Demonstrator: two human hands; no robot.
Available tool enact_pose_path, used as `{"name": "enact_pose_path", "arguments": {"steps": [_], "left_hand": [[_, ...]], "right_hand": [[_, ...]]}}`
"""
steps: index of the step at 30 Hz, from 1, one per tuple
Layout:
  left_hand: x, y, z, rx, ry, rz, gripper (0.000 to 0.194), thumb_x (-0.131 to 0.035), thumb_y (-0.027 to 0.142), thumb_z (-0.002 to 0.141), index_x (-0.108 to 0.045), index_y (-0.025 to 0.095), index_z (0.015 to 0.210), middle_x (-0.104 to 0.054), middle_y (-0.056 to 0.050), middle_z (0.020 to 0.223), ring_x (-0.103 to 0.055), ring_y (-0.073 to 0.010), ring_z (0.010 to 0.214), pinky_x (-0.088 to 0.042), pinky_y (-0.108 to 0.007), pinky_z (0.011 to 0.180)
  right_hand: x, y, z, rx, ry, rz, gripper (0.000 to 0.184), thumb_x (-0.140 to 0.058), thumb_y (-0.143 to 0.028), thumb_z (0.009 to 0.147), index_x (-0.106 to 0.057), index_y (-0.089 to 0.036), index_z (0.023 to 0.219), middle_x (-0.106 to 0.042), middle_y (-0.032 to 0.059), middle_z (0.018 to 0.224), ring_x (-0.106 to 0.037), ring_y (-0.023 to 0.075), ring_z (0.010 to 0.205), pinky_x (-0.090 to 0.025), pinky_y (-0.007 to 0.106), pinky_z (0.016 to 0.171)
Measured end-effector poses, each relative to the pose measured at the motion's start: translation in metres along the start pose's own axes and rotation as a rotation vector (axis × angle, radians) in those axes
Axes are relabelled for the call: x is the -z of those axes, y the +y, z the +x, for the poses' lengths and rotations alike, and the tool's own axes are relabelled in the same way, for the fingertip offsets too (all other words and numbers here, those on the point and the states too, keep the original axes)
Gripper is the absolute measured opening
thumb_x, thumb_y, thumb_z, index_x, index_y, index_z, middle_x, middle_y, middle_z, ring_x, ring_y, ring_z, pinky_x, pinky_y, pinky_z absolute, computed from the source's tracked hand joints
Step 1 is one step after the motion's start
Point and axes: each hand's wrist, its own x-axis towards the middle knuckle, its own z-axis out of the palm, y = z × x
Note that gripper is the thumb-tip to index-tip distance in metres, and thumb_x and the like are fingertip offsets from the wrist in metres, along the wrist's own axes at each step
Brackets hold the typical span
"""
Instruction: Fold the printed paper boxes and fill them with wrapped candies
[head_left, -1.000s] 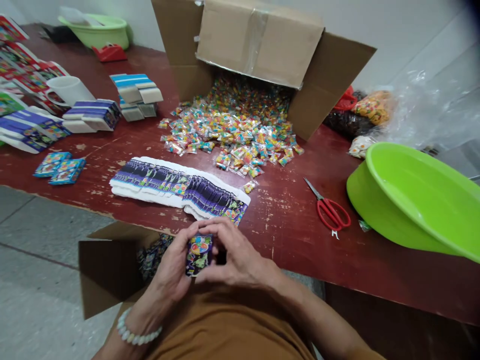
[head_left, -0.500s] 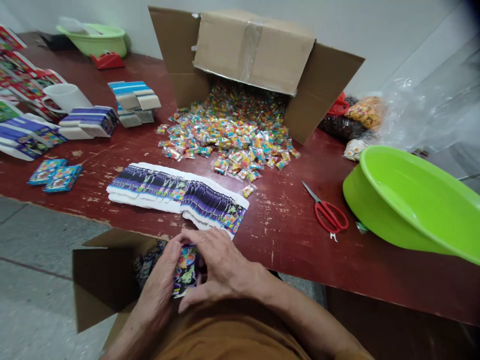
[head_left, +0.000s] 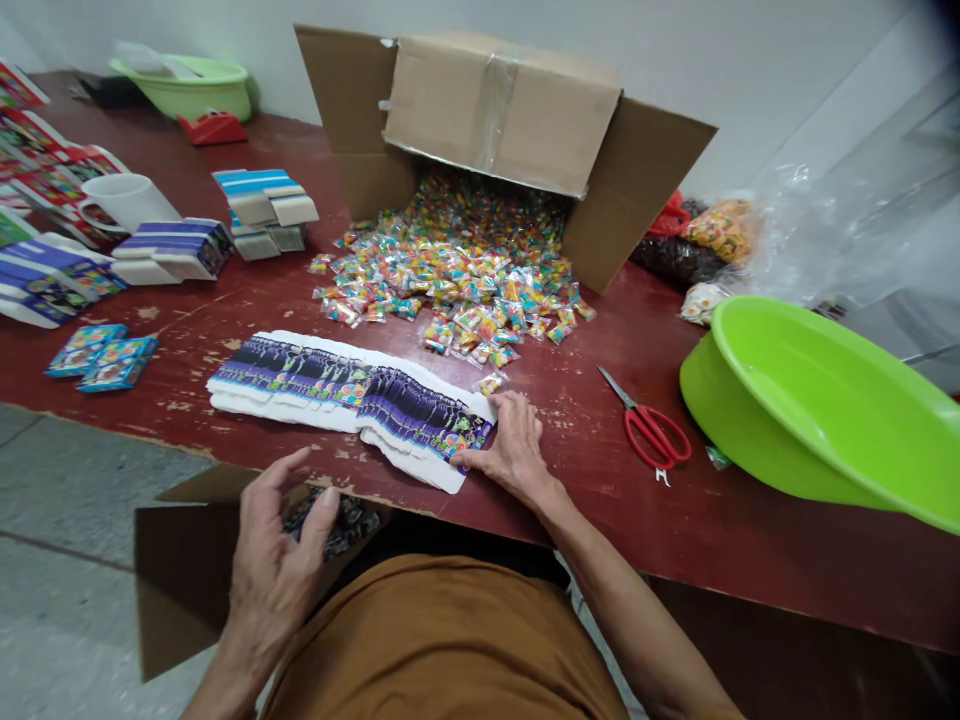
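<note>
A fanned row of flattened purple candy cartons lies overlapping along the front of the red table. My right hand is at the row's right end, thumb on the near edge and fingers on the far edge of the last flat carton, gripping it. To the left, my left hand is open and holds nothing, thumb and fingers apart. It hovers over an open cardboard box below the table edge. Dark filled packs show inside that box, partly hidden by the hand.
A tipped carton spills small candy bags onto the table. Red-handled scissors and a green basin stand right. Blue packs, carton stacks and a white mug are left.
The filled purple box is gone from between my hands. My left hand has moved left and opened; my right hand has moved up and right to the end of the carton row.
</note>
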Motion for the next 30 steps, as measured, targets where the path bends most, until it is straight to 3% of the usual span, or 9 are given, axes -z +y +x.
{"name": "enact_pose_path", "arguments": {"steps": [4, 10, 12, 16, 21, 24, 26, 28, 30], "left_hand": [[-0.024, 0.014, 0.000, -0.284, -0.005, 0.131, 0.051, -0.063, 0.042, 0.088, -0.050, 0.030, 0.136, -0.051, -0.008, 0.141, -0.048, -0.0305, 0.131, -0.034, -0.039, 0.114], [-0.058, 0.024, 0.018, -0.787, -0.073, 0.481, 0.042, -0.054, 0.025, 0.095, -0.056, 0.017, 0.136, -0.068, -0.014, 0.127, -0.060, -0.0326, 0.113, -0.044, -0.048, 0.100], [-0.072, 0.026, 0.025, -0.881, -0.103, 0.654, 0.040, -0.051, 0.025, 0.097, -0.060, 0.019, 0.135, -0.069, -0.012, 0.133, -0.056, -0.0373, 0.120, -0.037, -0.056, 0.104], [-0.095, 0.024, 0.034, -0.913, -0.152, 0.825, 0.038, -0.051, 0.033, 0.098, -0.065, 0.024, 0.133, -0.059, -0.009, 0.147, -0.041, -0.0452, 0.138, -0.013, -0.070, 0.110], [-0.102, 0.022, 0.035, -0.861, -0.186, 0.800, 0.041, -0.053, 0.038, 0.097, -0.064, 0.023, 0.134, -0.054, -0.011, 0.151, -0.037, -0.0450, 0.143, -0.005, -0.069, 0.113], [-0.095, 0.037, 0.032, -0.798, -0.182, 0.669, 0.043, -0.056, 0.038, 0.095, -0.066, 0.018, 0.132, -0.055, -0.016, 0.150, -0.036, -0.0443, 0.144, -0.003, -0.068, 0.115], [-0.085, 0.052, 0.031, -0.672, -0.246, 0.458, 0.046, -0.060, 0.039, 0.091, -0.066, 0.017, 0.131, -0.059, -0.017, 0.146, -0.041, -0.0414, 0.141, -0.010, -0.064, 0.117], [-0.073, 0.067, 0.029, -0.394, -0.520, 0.147, 0.048, -0.062, 0.044, 0.089, -0.065, 0.021, 0.131, -0.066, -0.014, 0.137, -0.054, -0.0369, 0.130, -0.030, -0.057, 0.113], [-0.064, 0.076, 0.024, -0.017, -0.957, -0.174, 0.050, -0.064, 0.051, 0.086, -0.069, 0.020, 0.124, -0.074, -0.014, 0.121, -0.068, -0.0331, 0.111, -0.048, -0.048, 0.098]], "right_hand": [[-0.001, 0.006, 0.000, -0.033, 0.084, 0.140, 0.074, -0.083, -0.053, 0.065, -0.054, -0.017, 0.122, -0.058, 0.0139, 0.120, -0.055, 0.0321, 0.112, -0.044, 0.047, 0.093], [-0.005, 0.017, 0.003, -0.025, 0.165, 0.281, 0.041, -0.080, -0.028, 0.074, -0.060, -0.019, 0.110, -0.064, 0.0077, 0.107, -0.060, 0.0250, 0.097, -0.048, 0.038, 0.086], [-0.006, 0.018, 0.003, -0.012, 0.169, 0.283, 0.038, -0.079, -0.027, 0.076, -0.061, -0.019, 0.109, -0.065, 0.0081, 0.106, -0.061, 0.0250, 0.097, -0.048, 0.038, 0.086], [-0.007, 0.016, 0.002, 0.014, 0.179, 0.275, 0.035, -0.077, -0.026, 0.077, -0.062, -0.020, 0.108, -0.065, 0.0093, 0.107, -0.059, 0.0263, 0.102, -0.047, 0.039, 0.089], [-0.001, 0.014, 0.005, -0.064, 0.192, 0.473, 0.009, -0.069, -0.026, 0.081, -0.062, -0.021, 0.083, -0.063, 0.0082, 0.103, -0.055, 0.0254, 0.104, -0.043, 0.040, 0.095], [0.015, 0.015, 0.007, -0.088, 0.125, 0.590, 0.015, -0.062, -0.034, 0.088, -0.059, -0.022, 0.080, -0.061, 0.0019, 0.082, -0.057, 0.0194, 0.081, -0.047, 0.033, 0.079], [0.032, 0.013, 0.006, -0.070, 0.032, 0.713, 0.018, -0.060, -0.038, 0.090, -0.058, -0.021, 0.084, -0.059, -0.0011, 0.077, -0.055, 0.0155, 0.071, -0.046, 0.028, 0.069], [0.049, 0.006, 0.004, -0.038, -0.082, 0.897, 0.018, -0.063, -0.038, 0.089, -0.058, -0.021, 0.087, -0.058, -0.0026, 0.077, -0.054, 0.0130, 0.069, -0.044, 0.025, 0.067], [0.062, -0.006, 0.002, 0.008, -0.176, 1.044, 0.016, -0.067, -0.035, 0.088, -0.058, -0.021, 0.088, -0.057, -0.0031, 0.079, -0.053, 0.0117, 0.071, -0.043, 0.024, 0.069]]}}
